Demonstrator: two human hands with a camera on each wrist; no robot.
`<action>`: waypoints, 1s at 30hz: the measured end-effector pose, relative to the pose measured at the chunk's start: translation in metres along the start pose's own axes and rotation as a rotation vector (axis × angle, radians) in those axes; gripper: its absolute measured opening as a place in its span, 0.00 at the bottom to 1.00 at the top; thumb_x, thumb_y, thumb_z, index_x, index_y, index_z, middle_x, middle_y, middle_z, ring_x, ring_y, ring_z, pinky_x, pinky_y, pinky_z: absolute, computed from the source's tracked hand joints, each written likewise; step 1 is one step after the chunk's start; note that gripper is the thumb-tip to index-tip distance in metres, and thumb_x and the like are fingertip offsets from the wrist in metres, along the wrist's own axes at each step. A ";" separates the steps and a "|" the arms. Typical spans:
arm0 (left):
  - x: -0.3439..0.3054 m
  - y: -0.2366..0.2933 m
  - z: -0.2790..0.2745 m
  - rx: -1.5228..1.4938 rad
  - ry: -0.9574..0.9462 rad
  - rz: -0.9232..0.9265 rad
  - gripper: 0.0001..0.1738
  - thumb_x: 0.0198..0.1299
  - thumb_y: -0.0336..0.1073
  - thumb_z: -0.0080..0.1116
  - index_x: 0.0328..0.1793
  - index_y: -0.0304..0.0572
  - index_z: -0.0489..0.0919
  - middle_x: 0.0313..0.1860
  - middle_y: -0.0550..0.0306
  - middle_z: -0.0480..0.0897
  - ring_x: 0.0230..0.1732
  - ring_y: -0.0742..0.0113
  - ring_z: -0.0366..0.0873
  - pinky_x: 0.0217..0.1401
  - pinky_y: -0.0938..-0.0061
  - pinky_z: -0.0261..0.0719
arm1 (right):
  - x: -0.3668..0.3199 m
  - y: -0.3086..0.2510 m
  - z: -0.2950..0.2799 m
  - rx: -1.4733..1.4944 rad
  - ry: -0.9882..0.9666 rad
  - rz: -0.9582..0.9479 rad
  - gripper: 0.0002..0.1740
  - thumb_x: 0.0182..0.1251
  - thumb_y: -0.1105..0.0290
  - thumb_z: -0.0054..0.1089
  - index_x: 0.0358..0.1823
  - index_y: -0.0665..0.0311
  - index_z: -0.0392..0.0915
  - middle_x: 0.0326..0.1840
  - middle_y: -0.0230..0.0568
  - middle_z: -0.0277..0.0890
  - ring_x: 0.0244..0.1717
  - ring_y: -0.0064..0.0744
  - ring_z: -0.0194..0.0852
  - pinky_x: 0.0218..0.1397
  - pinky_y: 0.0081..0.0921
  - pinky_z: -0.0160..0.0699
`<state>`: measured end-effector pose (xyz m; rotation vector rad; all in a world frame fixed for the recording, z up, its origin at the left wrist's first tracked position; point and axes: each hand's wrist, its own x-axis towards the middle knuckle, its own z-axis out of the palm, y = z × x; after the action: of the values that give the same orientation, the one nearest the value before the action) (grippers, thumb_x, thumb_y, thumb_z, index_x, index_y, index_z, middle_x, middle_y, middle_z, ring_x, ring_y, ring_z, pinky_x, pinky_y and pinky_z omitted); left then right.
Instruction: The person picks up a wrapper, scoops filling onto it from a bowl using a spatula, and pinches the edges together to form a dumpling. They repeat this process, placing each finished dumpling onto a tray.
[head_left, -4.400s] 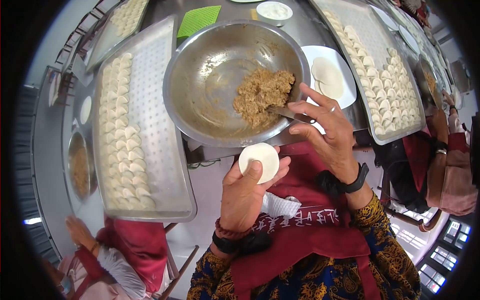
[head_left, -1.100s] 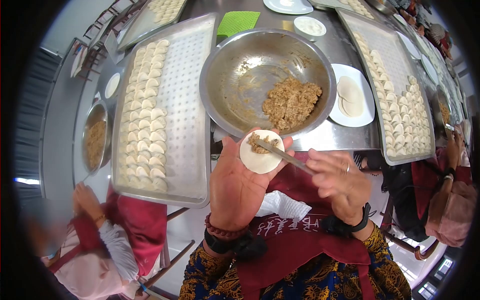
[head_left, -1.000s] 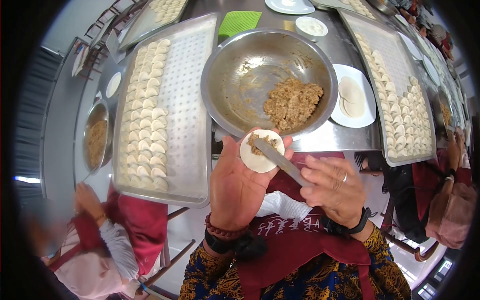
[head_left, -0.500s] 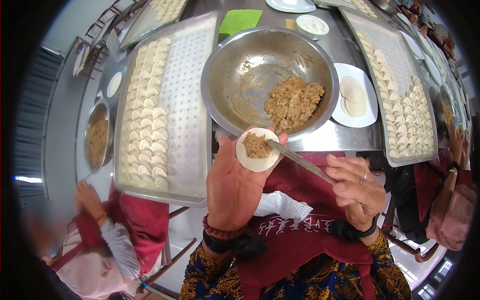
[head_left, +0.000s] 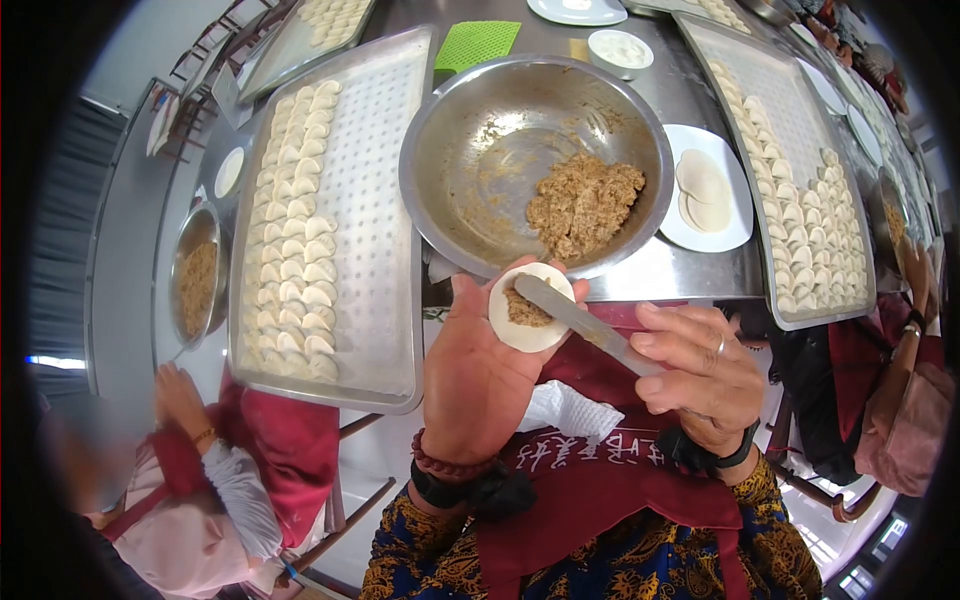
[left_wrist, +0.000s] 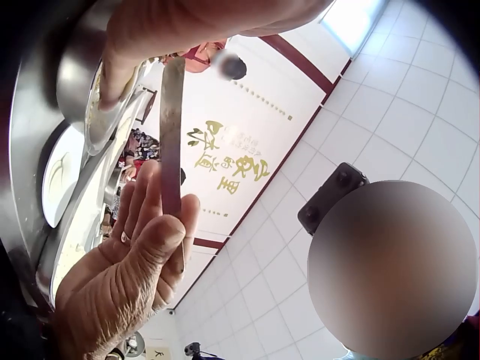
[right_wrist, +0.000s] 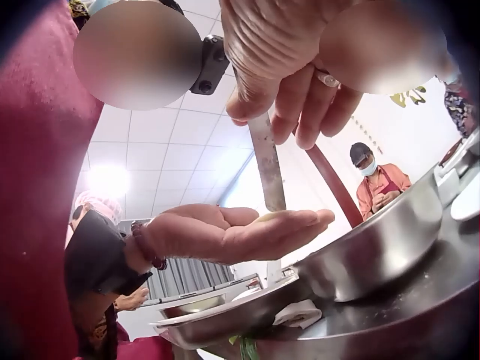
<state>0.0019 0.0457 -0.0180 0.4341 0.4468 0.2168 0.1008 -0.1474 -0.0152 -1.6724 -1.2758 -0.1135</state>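
The round dough wrapper (head_left: 540,342) lies on the left hand (head_left: 475,375), over the fingers, just below the near rim of the large metal bowl (head_left: 450,130). A small heap of brown filling (head_left: 526,314) sits on the wrapper, and the tip of a flat metal blade (head_left: 592,332) is over that filling. The left hand is open, palm up, its fingers extended under the wrapper. The right hand (head_left: 705,375) grips the other end of the blade between thumb and fingers and holds it slanted down toward the wrapper.

Inside the bowl, a larger mound of mince (head_left: 585,205) rests against the right side. Just right of the bowl is a white plate (head_left: 735,232) with a few overlapping dough rounds (head_left: 706,190). Beyond the bowl are a small white dish (head_left: 622,73) of white contents and a green mat (head_left: 478,45). Long metal trays stand on either side: the left tray (head_left: 370,200) and the right tray (head_left: 775,85) both carry rows of folded dumplings (head_left: 300,262). The bowl and plate stand on a metal surface (head_left: 640,275).
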 end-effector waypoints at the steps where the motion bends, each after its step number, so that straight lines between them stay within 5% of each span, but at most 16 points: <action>1: 0.000 0.000 0.000 0.001 0.001 0.000 0.38 0.79 0.56 0.28 0.71 0.21 0.63 0.69 0.31 0.70 0.73 0.34 0.65 0.77 0.46 0.62 | 0.000 0.001 0.002 -0.004 -0.013 -0.017 0.11 0.54 0.68 0.74 0.40 0.54 0.88 0.51 0.37 0.86 0.60 0.43 0.82 0.52 0.37 0.80; 23: -0.008 0.003 -0.013 0.016 0.000 0.041 0.38 0.79 0.56 0.28 0.71 0.20 0.62 0.71 0.30 0.67 0.73 0.32 0.65 0.78 0.46 0.62 | -0.008 0.001 0.000 -0.053 -0.123 -0.064 0.10 0.50 0.67 0.75 0.36 0.53 0.86 0.53 0.37 0.85 0.61 0.46 0.82 0.54 0.37 0.79; 26: -0.013 0.006 -0.017 0.027 0.026 0.025 0.38 0.79 0.56 0.28 0.71 0.19 0.61 0.71 0.27 0.66 0.73 0.30 0.64 0.78 0.44 0.61 | -0.008 0.003 -0.013 -0.010 -0.144 0.065 0.10 0.50 0.71 0.74 0.36 0.58 0.86 0.48 0.40 0.87 0.61 0.46 0.82 0.56 0.39 0.77; 28: -0.014 0.007 -0.023 -0.004 0.063 0.007 0.39 0.79 0.56 0.29 0.70 0.18 0.61 0.71 0.25 0.66 0.73 0.28 0.63 0.78 0.40 0.61 | -0.009 0.015 -0.012 0.149 0.112 0.249 0.08 0.52 0.76 0.70 0.36 0.62 0.86 0.44 0.42 0.88 0.61 0.45 0.81 0.57 0.39 0.76; 30: -0.013 0.006 -0.027 -0.025 0.075 -0.002 0.39 0.79 0.56 0.29 0.70 0.17 0.61 0.70 0.24 0.66 0.73 0.27 0.63 0.78 0.38 0.60 | 0.004 0.022 -0.006 0.108 0.165 0.298 0.09 0.56 0.82 0.65 0.38 0.65 0.86 0.43 0.43 0.88 0.60 0.44 0.81 0.57 0.36 0.77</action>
<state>-0.0229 0.0565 -0.0322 0.4021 0.5175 0.2369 0.1222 -0.1480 -0.0232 -1.7028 -0.8853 -0.0027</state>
